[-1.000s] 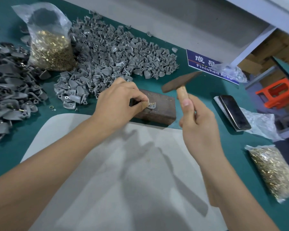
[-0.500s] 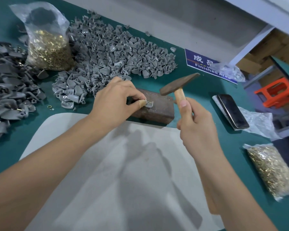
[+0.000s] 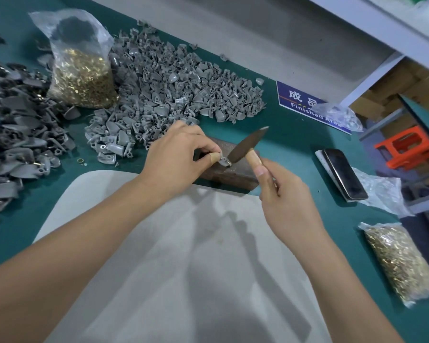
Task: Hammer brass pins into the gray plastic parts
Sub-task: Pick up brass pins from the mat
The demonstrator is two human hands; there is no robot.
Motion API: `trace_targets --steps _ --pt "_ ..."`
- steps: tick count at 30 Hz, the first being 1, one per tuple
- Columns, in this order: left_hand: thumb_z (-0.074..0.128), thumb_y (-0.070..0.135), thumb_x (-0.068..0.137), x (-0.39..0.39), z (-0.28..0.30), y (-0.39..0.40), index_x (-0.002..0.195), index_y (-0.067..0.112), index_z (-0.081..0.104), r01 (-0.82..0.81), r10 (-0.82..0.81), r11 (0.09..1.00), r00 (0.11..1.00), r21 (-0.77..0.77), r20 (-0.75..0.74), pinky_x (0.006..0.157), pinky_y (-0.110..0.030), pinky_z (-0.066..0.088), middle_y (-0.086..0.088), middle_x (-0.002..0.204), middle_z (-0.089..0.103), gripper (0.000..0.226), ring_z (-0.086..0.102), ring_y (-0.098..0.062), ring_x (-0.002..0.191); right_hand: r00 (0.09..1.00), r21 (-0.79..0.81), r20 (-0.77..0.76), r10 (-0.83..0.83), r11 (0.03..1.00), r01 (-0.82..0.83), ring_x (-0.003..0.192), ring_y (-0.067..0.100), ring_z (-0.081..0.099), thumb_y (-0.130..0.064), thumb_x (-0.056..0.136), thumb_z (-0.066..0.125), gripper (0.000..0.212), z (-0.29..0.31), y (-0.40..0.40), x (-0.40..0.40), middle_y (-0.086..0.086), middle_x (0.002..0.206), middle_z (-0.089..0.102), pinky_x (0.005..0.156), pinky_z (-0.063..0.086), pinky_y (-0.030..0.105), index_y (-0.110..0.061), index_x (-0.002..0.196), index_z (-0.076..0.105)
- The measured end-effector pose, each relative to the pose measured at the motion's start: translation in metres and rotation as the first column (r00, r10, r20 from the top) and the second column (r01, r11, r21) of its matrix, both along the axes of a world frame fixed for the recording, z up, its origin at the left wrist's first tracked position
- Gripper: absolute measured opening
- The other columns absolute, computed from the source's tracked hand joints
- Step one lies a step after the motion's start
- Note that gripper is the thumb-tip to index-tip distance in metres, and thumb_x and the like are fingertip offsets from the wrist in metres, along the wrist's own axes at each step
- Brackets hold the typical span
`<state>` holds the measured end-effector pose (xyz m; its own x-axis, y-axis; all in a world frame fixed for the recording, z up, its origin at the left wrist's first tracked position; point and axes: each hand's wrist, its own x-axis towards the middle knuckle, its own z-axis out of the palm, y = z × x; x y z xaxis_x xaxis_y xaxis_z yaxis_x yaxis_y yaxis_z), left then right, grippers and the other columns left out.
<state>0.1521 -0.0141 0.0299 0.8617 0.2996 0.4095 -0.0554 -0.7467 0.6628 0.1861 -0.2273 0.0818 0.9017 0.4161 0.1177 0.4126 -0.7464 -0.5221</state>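
My left hand (image 3: 176, 154) pinches a small gray plastic part (image 3: 224, 160) on top of a dark rusty metal block (image 3: 238, 177). My right hand (image 3: 287, 201) grips the wooden handle of a small hammer (image 3: 248, 147). The hammer head is tilted down and its tip meets the part. A brass pin in the part is too small to make out. A big pile of gray plastic parts (image 3: 174, 87) lies behind the block. A clear bag of brass pins (image 3: 82, 73) stands at the back left.
A darker pile of gray parts (image 3: 13, 142) covers the left edge. A second bag of brass pins (image 3: 401, 263) lies at the right. A phone (image 3: 344, 173) rests on plastic wrap right of the block. A blue sign (image 3: 305, 102) lies behind. A gray apron (image 3: 171, 268) hangs over the near table edge.
The hammer head has swung down from its raised position onto the part on the block. My left hand has kept its pinch in place.
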Motion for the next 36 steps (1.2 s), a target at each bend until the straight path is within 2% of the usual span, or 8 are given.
trace_targets --steps 7,13,18,21,24,27,31,36 --pt "0.071 0.043 0.092 0.000 0.001 0.000 0.093 0.039 0.077 -0.004 0.004 1.000 1.000 0.014 -0.018 0.067 -0.030 0.040 0.016 0.088 0.061 0.007 0.043 -0.008 0.094 0.997 0.163 0.065 -0.047 0.986 0.036 0.065 0.019 0.048 -0.039 0.109 0.041 0.027 0.012 -0.005 0.006 -0.011 0.066 0.049 0.059 0.037 0.035 -0.035 0.118 0.066" --pt "0.069 0.035 0.094 -0.003 0.001 -0.001 0.096 0.034 0.072 0.027 -0.028 0.999 0.999 -0.029 -0.025 0.078 -0.033 0.045 0.014 0.093 0.061 0.004 0.046 -0.008 0.098 0.981 -0.103 0.138 -0.139 0.983 0.154 0.075 0.014 0.057 -0.055 0.103 0.040 0.023 -0.005 -0.024 -0.010 -0.019 0.074 0.060 0.064 0.041 0.035 -0.054 0.123 0.051" --pt "0.070 0.031 0.093 -0.005 0.001 -0.004 0.092 0.028 0.072 0.058 -0.058 0.998 0.998 -0.030 0.014 0.083 -0.032 0.043 0.013 0.091 0.059 0.004 0.046 -0.010 0.098 0.964 -0.082 0.186 -0.189 0.975 0.207 0.085 -0.008 0.056 -0.053 0.097 0.056 0.020 -0.035 -0.070 -0.046 -0.036 0.098 0.060 0.064 0.037 0.023 -0.055 0.115 0.051" --pt "0.068 0.030 0.095 -0.006 0.002 -0.004 0.095 0.025 0.072 0.070 -0.070 0.997 0.997 -0.012 0.015 0.086 -0.031 0.043 0.011 0.093 0.059 0.006 0.045 -0.010 0.099 0.946 -0.046 0.196 -0.259 0.961 0.273 0.082 0.004 0.054 -0.055 0.099 0.052 0.018 -0.048 -0.093 -0.063 -0.025 0.100 0.061 0.063 0.040 0.028 -0.054 0.117 0.055" --pt "0.068 0.030 0.094 -0.007 0.003 -0.007 0.095 0.025 0.072 0.089 -0.090 0.996 0.995 0.016 0.033 0.086 -0.030 0.042 0.010 0.094 0.059 0.006 0.045 -0.011 0.100 0.925 -0.045 0.223 -0.309 0.944 0.327 0.082 -0.005 0.049 -0.055 0.097 0.052 0.023 -0.055 -0.110 -0.074 -0.022 0.101 0.056 0.061 0.036 0.025 -0.048 0.117 0.061" --pt "0.069 0.027 0.094 -0.008 0.002 -0.014 0.094 0.022 0.072 0.118 -0.118 0.993 0.990 0.003 0.076 0.085 -0.027 0.039 0.008 0.092 0.060 0.006 0.047 -0.014 0.100 0.935 -0.101 0.237 -0.264 0.950 0.294 0.088 0.003 0.048 -0.050 0.097 0.058 0.022 -0.058 -0.116 -0.080 -0.017 0.104 0.055 0.062 0.039 0.032 -0.043 0.116 0.067" --pt "0.068 0.027 0.094 -0.007 -0.004 -0.018 0.094 0.021 0.071 0.138 -0.142 0.989 0.987 0.059 0.075 0.087 -0.029 0.038 0.004 0.095 0.062 0.007 0.048 -0.016 0.100 0.917 -0.253 0.368 -0.153 0.933 0.257 0.099 0.026 0.052 -0.041 0.096 0.059 0.026 -0.063 -0.108 -0.082 -0.007 0.104 0.062 0.088 0.036 0.043 -0.031 0.116 0.073" --pt "0.067 0.029 0.094 -0.002 -0.011 -0.016 0.095 0.023 0.071 0.144 -0.150 0.987 0.984 0.070 0.093 0.085 -0.026 0.036 0.005 0.095 0.062 0.007 0.047 -0.014 0.098 0.914 0.065 0.369 -0.170 0.985 0.157 0.105 0.026 0.054 -0.033 0.095 0.062 0.027 -0.068 -0.074 -0.086 0.000 0.113 0.060 0.094 0.038 0.042 -0.021 0.118 0.072"
